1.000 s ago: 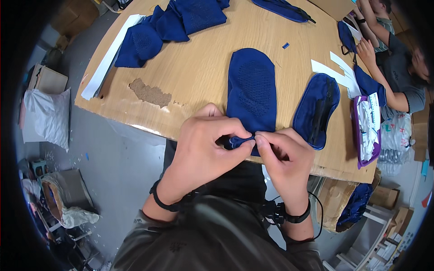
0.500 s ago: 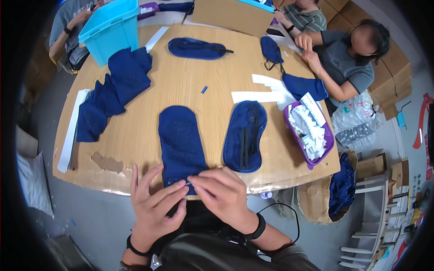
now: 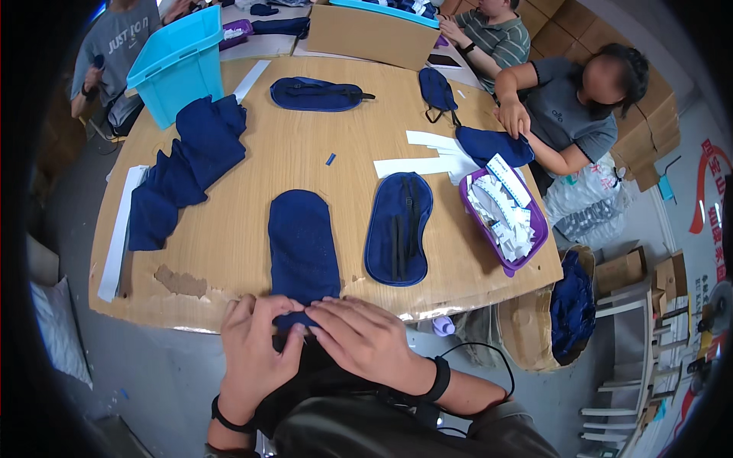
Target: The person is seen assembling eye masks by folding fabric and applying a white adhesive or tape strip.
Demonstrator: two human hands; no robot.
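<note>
A dark blue cloth pouch (image 3: 303, 240) with a rounded far end lies flat before me, its near end at the table's front edge. My left hand (image 3: 258, 347) is closed at that near end, its thumb and forefinger pinching the cloth. From the other side my right hand (image 3: 363, 340) presses its fingers together on the same edge, the fingertips touching the left thumb area. What lies under the right fingers is hidden. Just right of the pouch rests a dark blue eye mask (image 3: 398, 229) with black straps showing.
Folded blue cloth (image 3: 187, 164) and a turquoise bin (image 3: 175, 80) stand at the left. Another eye mask (image 3: 317, 94) lies farther back. To the right are white paper strips (image 3: 416, 166) and a purple basket (image 3: 540, 238) of labels. A co-worker (image 3: 576, 114) handles blue cloth (image 3: 492, 146).
Both hands have come closer together; the right fingers went from a raised pinch to lying on the pouch's near edge. The co-worker's raised hand has lowered to the cloth. The view has shifted slightly.
</note>
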